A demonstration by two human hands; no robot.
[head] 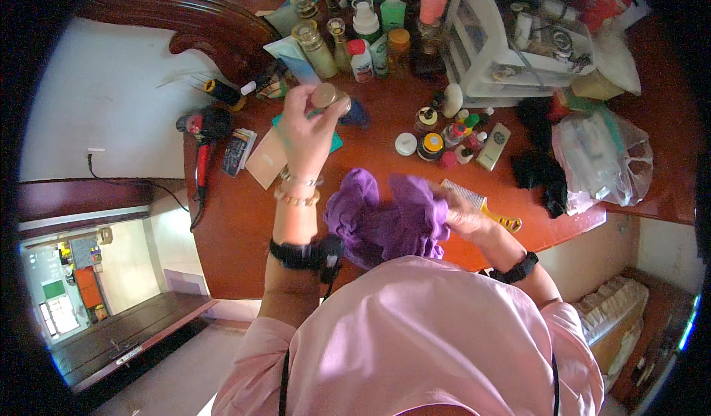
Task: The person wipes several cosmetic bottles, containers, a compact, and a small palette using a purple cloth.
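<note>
My left hand [314, 132] is raised over the left part of the reddish-brown wooden tabletop [239, 249], its fingers closed on a small round-topped item [325, 95], perhaps a jar or bottle cap; blur hides its exact kind. Under and beside that hand lie a pale peach booklet or case [268, 157] and a teal flat item [335, 143]. A bunched purple cloth [383, 221] is at the table's near edge, close to my body. My right hand [464, 210] grips its right side, fingers blurred. Just beyond this hand lies a yellow-handled comb [502, 217].
Bottles [365, 18] crowd the back. A white plastic drawer unit [483, 77] stands back right, with small jars [430, 146] before it. Black cloth [547, 177] and a clear plastic bag [602, 157] lie right. A red-and-black hair dryer [203, 144] lies left.
</note>
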